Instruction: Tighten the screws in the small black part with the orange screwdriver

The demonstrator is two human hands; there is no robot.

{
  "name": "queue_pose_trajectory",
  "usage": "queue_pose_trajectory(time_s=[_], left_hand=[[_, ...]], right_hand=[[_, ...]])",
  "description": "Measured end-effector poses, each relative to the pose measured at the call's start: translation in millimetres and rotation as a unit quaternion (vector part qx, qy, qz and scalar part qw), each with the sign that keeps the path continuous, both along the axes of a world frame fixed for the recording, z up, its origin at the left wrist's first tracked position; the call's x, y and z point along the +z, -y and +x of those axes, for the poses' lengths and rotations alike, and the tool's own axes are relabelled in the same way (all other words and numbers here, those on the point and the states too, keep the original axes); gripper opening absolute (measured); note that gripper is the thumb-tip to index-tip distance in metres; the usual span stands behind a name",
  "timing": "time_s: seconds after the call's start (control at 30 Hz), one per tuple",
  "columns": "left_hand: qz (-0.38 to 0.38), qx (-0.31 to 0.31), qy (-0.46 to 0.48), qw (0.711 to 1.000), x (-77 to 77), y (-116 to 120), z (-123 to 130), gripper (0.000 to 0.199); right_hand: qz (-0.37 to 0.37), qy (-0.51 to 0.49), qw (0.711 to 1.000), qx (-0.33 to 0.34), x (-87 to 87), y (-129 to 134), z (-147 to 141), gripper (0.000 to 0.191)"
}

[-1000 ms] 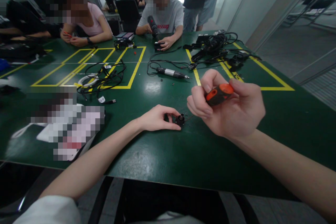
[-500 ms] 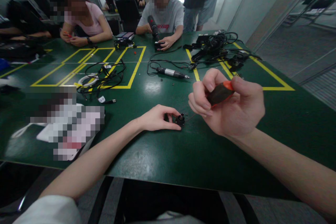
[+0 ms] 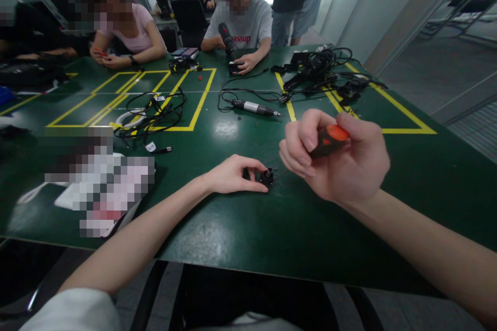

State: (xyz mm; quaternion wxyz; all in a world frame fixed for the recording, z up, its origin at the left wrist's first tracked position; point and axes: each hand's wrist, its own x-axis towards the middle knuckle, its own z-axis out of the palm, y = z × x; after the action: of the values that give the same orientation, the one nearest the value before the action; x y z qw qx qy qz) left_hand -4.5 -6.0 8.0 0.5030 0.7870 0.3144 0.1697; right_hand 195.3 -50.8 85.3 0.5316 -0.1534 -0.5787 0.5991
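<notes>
L hand (image 3: 233,176) has thumb & fingers pinched on a small blk round part (image 3: 266,179) w/ a short tube on top; part sits on the green counter (image 3: 233,232), just L of the R hand (image 3: 345,165). R fingers wrap the orange/blk handle of a screwdriver (image 3: 336,133), thin shaft slanting down twd the part; can't tell if tip touches. Pen-style electric screwdriver (image 3: 254,108) lies beyond, btwn cable coil (image 3: 166,114) on L & blk cable pile (image 3: 316,68) on R.
</notes>
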Motion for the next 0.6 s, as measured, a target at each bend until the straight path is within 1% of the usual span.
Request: queue_pose_trajectory(time_s=[0.1, 0.13, 0.3, 0.4, 0.57, 0.6], left_hand=[[0.001, -0.001, 0.001, 1.0, 0.1, 0.0, 0.0, 0.031], [0.001, -0.001, 0.001, 1.0, 0.0, 0.0, 0.0, 0.031], [0.003, 0.0, 0.002, 1.0, -0.5, -0.6, 0.2, 0.032], [0.003, -0.003, 0.001, 1.0, -0.6, -0.7, 0.3, 0.031], [-0.005, -0.001, 0.005, 1.0, -0.8, -0.6, 0.7, 0.031], [-0.006, 0.0, 0.005, 1.0, -0.9, -0.5, 0.8, 0.032]], right_hand=[[0.005, 0.01, 1.0, 0.005, -1.1, -1.3, 0.2, 0.053], [0.002, 0.009, 1.0, 0.006, -1.4, -1.1, 0.4, 0.053], [-0.016, -0.005, 1.0, 0.01, -1.5, 1.5, 1.9, 0.039], [-0.013, -0.003, 1.0, 0.019, -1.8, 1.1, 1.9, 0.039], [-0.004, 0.007, 1.0, 0.027, -2.6, -0.8, 0.6, 0.053], [-0.004, 0.004, 1.0, 0.029, -2.6, -0.6, 0.7, 0.053]])
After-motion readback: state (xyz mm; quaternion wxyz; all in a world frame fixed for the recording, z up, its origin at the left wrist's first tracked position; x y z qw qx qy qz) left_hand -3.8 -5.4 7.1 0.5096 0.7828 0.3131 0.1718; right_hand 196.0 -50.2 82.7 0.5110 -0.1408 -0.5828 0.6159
